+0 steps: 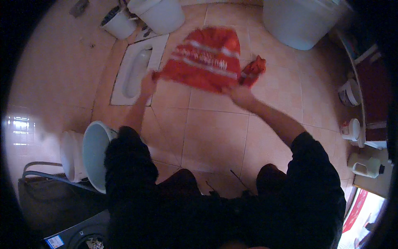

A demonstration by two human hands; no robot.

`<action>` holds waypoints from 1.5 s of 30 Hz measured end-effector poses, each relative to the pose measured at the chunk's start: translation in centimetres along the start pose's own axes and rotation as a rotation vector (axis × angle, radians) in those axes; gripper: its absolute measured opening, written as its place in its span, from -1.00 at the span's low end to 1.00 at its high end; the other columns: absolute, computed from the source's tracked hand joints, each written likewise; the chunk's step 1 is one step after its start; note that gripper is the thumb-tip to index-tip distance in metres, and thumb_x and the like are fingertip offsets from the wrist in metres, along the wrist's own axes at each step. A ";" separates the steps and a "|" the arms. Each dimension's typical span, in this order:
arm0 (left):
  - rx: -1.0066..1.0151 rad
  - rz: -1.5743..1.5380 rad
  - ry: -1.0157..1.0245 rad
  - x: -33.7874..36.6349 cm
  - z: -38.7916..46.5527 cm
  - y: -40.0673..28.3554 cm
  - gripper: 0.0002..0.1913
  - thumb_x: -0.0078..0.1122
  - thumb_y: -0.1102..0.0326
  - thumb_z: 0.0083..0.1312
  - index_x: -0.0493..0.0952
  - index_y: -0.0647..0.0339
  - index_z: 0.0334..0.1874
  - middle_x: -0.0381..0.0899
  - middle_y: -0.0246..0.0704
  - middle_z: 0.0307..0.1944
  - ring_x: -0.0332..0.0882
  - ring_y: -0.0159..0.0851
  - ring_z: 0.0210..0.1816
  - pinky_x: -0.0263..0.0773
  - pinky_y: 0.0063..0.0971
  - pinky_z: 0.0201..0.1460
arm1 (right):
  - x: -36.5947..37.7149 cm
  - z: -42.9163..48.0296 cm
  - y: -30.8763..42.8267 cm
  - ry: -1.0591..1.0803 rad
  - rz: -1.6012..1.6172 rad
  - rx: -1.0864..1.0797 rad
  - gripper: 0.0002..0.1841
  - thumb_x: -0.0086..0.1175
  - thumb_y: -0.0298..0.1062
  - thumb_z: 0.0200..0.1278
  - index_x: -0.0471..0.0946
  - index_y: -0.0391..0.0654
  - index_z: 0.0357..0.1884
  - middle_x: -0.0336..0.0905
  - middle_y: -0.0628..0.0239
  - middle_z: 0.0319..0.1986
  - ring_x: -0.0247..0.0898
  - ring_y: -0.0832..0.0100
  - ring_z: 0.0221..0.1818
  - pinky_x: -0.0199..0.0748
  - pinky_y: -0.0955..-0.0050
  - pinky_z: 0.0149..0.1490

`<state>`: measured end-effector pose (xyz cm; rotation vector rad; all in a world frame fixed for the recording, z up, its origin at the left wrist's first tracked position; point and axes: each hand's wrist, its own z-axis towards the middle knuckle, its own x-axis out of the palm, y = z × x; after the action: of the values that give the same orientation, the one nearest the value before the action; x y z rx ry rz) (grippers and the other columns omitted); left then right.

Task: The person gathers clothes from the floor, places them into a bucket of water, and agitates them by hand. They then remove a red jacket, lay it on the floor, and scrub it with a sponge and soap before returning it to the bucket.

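A red cloth item (pixel 202 59) with pale bands and white writing is spread in the air over the tiled floor, blurred by motion. It may be an apron or vest; the picture does not settle it. My left hand (pixel 149 84) grips its left corner, close to the white squat toilet (pixel 136 71). At its lower right edge, my right hand (pixel 241 96) holds the fabric. A bunched end (pixel 254 70) of the same red cloth sticks out to the right beyond that hand.
White buckets (pixel 166 15) stand behind the toilet, and a large white tub (pixel 304 25) is at the upper right. A pale green basin (pixel 96 155) and a dark washing machine (pixel 74 230) are at the left. Small tubs (pixel 351 129) and a plastic jug (pixel 365 166) line the right side.
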<state>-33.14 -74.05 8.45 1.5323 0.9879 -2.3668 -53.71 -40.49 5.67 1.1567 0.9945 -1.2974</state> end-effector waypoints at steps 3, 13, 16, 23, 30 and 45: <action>-0.085 -0.062 0.271 6.8 -12.3 4.0 -0.82 0.03 0.37 0.17 0.43 0.25 -0.20 0.48 -0.13 -0.21 0.47 -0.11 -0.21 0.36 -0.32 -0.10 | 5.4 -6.7 6.3 0.272 0.073 -0.092 -0.69 -0.11 -0.35 0.07 0.38 -0.02 -0.08 0.42 0.16 -0.42 0.47 0.18 -0.42 0.45 0.23 -0.49; -0.923 -0.946 0.319 16.6 -10.7 12.9 -0.41 -0.37 -0.10 0.33 0.16 0.26 0.20 0.39 -0.10 -0.07 0.44 -0.11 -0.19 0.43 -0.23 -0.12 | 8.5 -7.6 8.9 0.348 0.265 -0.294 -0.71 -0.03 -0.27 -0.01 0.38 -0.11 -0.20 0.42 0.17 -0.42 0.46 0.18 -0.39 0.46 0.24 -0.51; -1.255 -1.292 -0.002 16.0 -8.1 11.9 -0.36 -0.47 -0.15 0.34 0.07 0.27 0.23 0.38 -0.13 -0.02 0.44 -0.15 -0.26 0.44 -0.19 -0.15 | 7.5 -7.6 7.5 0.525 0.326 -0.294 -0.70 0.00 -0.25 0.00 0.38 -0.10 -0.19 0.43 0.15 -0.39 0.46 0.17 -0.41 0.46 0.23 -0.52; -1.381 -1.308 0.246 14.3 -4.8 9.5 -0.43 -0.37 -0.21 0.30 0.31 0.21 -0.03 0.44 -0.25 -0.17 0.37 -0.24 -0.38 0.47 -0.41 -0.31 | 8.8 -2.3 4.4 -0.078 0.203 0.104 -0.58 0.00 -0.12 0.04 0.39 0.00 -0.01 0.29 0.18 -0.04 0.17 0.23 0.09 0.27 0.10 0.01; -1.443 -1.414 0.524 14.3 -4.8 9.4 -0.36 -0.18 -0.33 0.16 0.38 0.12 -0.01 0.50 -0.39 -0.24 0.49 -0.41 -0.50 0.39 -0.56 -0.66 | 11.1 -3.6 1.2 0.023 0.134 -0.101 -0.44 0.03 -0.17 -0.04 0.31 0.02 0.12 0.29 0.16 -0.02 0.16 0.20 0.11 0.00 0.04 0.19; -0.590 -1.784 -0.096 7.1 -4.3 11.6 -0.71 -0.03 0.00 0.17 0.52 0.06 -0.42 0.53 -0.29 -0.15 0.52 -0.22 -0.17 0.46 -0.35 -0.29 | 9.0 -2.7 -1.8 0.246 -0.010 -0.043 -0.58 -0.01 -0.15 -0.01 0.39 -0.04 -0.05 0.37 0.19 -0.15 0.24 0.23 -0.05 0.09 0.12 0.15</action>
<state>-27.91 -78.91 -3.91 -0.0157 3.4468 -2.0322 -54.80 -39.34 -3.72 1.3009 1.2023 -1.1544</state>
